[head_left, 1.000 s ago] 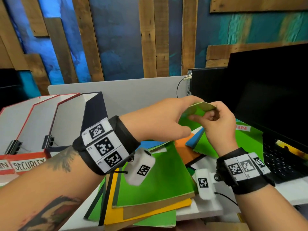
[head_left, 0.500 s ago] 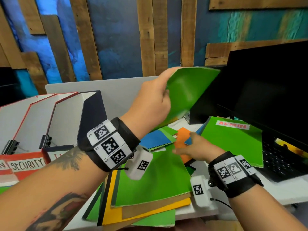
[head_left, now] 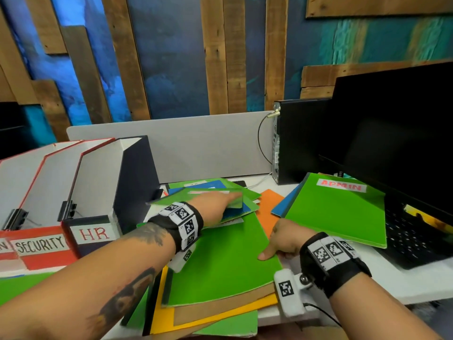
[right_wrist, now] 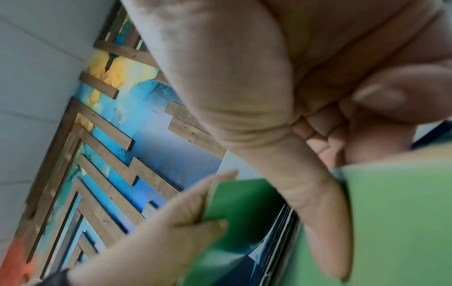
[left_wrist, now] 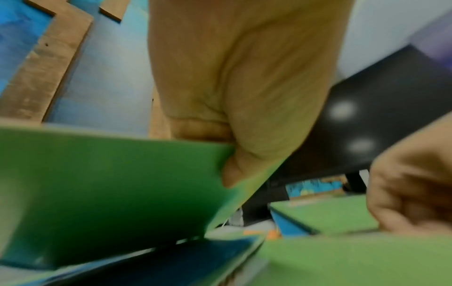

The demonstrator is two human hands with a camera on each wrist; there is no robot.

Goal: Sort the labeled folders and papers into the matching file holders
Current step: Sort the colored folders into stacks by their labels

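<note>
My left hand (head_left: 219,204) pinches a thin green folder (head_left: 171,199) with a white label and holds it low over the back pile of blue and green folders (head_left: 235,212). In the left wrist view the thumb (left_wrist: 234,170) lies against that folder (left_wrist: 110,183). My right hand (head_left: 279,241) pinches the right edge of a large green folder (head_left: 220,266) on top of the front stack, thumb (right_wrist: 313,193) on its cover (right_wrist: 403,212) and fingers curled beneath. File holders marked HR (head_left: 93,234) and SECURITY (head_left: 40,245) stand at the left.
A green folder labelled ADMIN (head_left: 340,212) lies at the right, partly on a black keyboard (head_left: 414,241). A dark monitor (head_left: 392,131) and a computer tower (head_left: 301,143) stand behind it. An orange folder (head_left: 269,207) lies between the piles. A grey divider (head_left: 196,143) closes the desk's back.
My left hand has brought the green folder down from up high to just above the back pile. My right hand has moved to the front green folder's right edge and gripped it.
</note>
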